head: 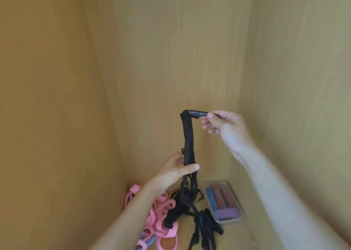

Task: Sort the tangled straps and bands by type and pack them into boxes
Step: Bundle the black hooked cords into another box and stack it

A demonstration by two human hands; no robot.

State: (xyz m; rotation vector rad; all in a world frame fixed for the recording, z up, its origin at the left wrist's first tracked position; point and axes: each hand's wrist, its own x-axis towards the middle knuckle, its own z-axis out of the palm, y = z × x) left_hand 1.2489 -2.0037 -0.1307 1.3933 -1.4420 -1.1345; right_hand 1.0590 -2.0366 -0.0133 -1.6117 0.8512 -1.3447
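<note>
- Head view: the right hand, at 3 o'clock, pinches the top end of a black strap between thumb and fingers.
- The left hand, at 6 o'clock, grips the strap lower down.
- Below, pink bands lie at 7 o'clock and a clear box at 5 o'clock.

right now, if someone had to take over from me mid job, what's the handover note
Left hand: grips the black strap bundle at mid length.
Right hand: pinches the bundle's top end, holding it up.
The bundle's lower end hangs into the black tangle below.
Pink bands lie in a heap at the left; loose black straps in front.
Done: clear box holds blue, red and purple bands.
Left: free the black straps, then box them and the pink bands. No other box shows.
</note>
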